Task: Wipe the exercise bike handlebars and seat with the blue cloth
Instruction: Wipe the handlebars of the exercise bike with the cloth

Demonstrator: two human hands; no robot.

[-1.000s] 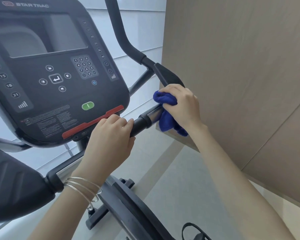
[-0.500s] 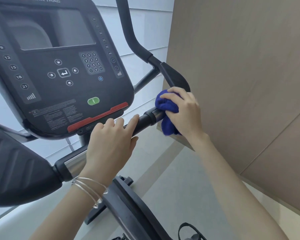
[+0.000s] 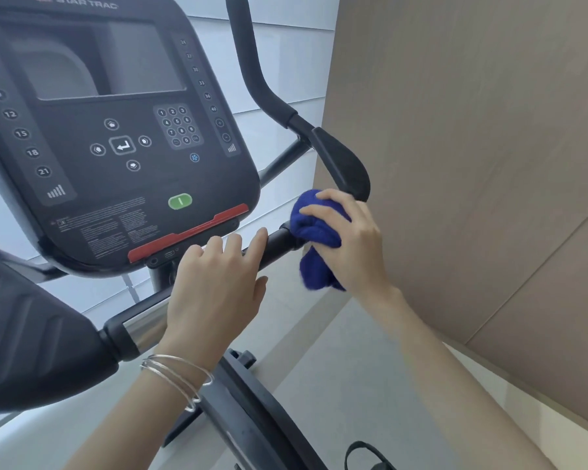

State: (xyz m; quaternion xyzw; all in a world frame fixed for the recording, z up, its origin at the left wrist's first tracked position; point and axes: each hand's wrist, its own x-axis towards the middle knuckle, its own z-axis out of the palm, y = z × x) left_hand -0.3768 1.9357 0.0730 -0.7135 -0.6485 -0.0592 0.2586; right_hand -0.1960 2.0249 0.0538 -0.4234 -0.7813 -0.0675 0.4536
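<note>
One blue cloth [image 3: 314, 232], bunched, sits on the handlebar [image 3: 279, 244] at the right end of its horizontal black grip, with a tail hanging below the bar. The right hand [image 3: 353, 242] grips the cloth, fingers curled over its top and pressing it against the bar. The left hand [image 3: 214, 290] rests on the same bar just left of the cloth, not touching it; its fingers are loosely extended over the grip and the thumb is spread beneath. Thin silver bangles [image 3: 177, 378] circle the left wrist; their exact count cannot be told. One console [image 3: 116, 130] stands above, bearing one green button [image 3: 180, 201] and one red strip [image 3: 187, 232]. One black padded rest [image 3: 343, 167] lies just above the cloth.
</note>
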